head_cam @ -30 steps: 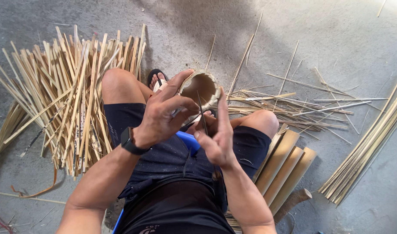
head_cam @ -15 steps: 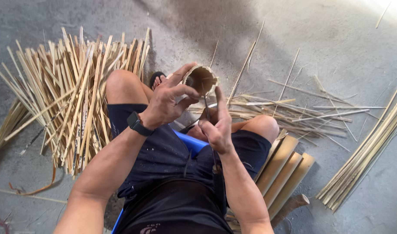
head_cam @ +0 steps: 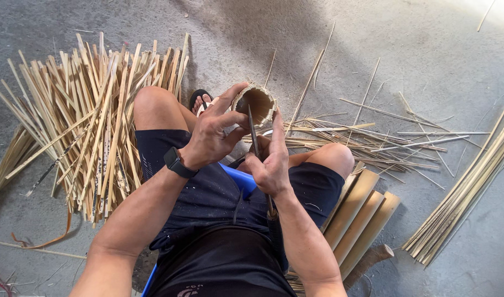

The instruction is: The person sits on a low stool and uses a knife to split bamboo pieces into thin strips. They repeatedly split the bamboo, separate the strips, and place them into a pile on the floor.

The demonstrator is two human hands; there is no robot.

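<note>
Head view: left hand (head_cam: 210, 137) grips bamboo tube (head_cam: 255, 103); right hand (head_cam: 271, 165) clenches upright knife (head_cam: 253, 132).

A grey concrete floor (head_cam: 406, 49) is carrying everything here. A big heap of split bamboo strips (head_cam: 81, 126) is lying fanned out on it at the left, reaching up beside the person's knee. A looser scatter of thin slivers (head_cam: 367, 140) is spreading across the middle right. A tidy bundle of long slats (head_cam: 466, 192) is lying diagonally at the far right, well apart from the heap. Several wide curved bamboo sections (head_cam: 362, 214) are resting side by side near the right thigh, and a sandalled foot (head_cam: 199, 102) is pressing on the floor near the heap.
</note>
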